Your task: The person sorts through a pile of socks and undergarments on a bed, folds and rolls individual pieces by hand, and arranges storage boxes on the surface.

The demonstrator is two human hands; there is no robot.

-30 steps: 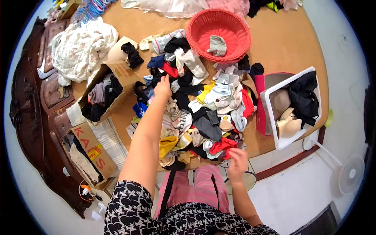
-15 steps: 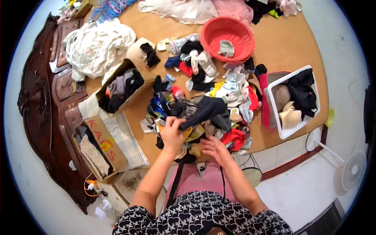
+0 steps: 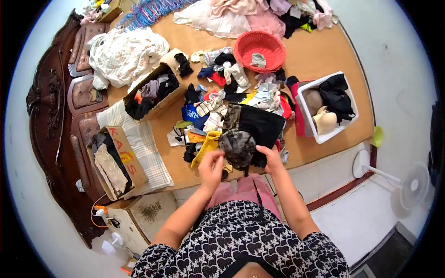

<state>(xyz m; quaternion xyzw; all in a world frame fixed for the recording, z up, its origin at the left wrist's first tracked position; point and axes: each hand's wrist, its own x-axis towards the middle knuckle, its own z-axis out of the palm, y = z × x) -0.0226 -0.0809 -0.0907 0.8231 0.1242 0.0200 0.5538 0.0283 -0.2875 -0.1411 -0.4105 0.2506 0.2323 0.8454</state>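
A black garment with a lacy, sheer part is spread over the heap of small clothes near the front edge of the bed. My right hand grips its lower right edge, thumb on top. At its lower left, my left hand has its fingers pinched together beside the lace; whether cloth is between them is too small to tell. A yellow piece of cloth lies just above my left hand. Socks in several colours surround the garment.
A red basket with a grey cloth stands behind the heap. On the right is a white bin of bras and black cloth. Two cardboard boxes of clothes stand at left, near a white bundle. A fan stands at far right.
The dark cloth lifted from the heap by my left hand is now spread out between my hands. My right hand has moved right and taken hold of its edge. The camera view has shifted.
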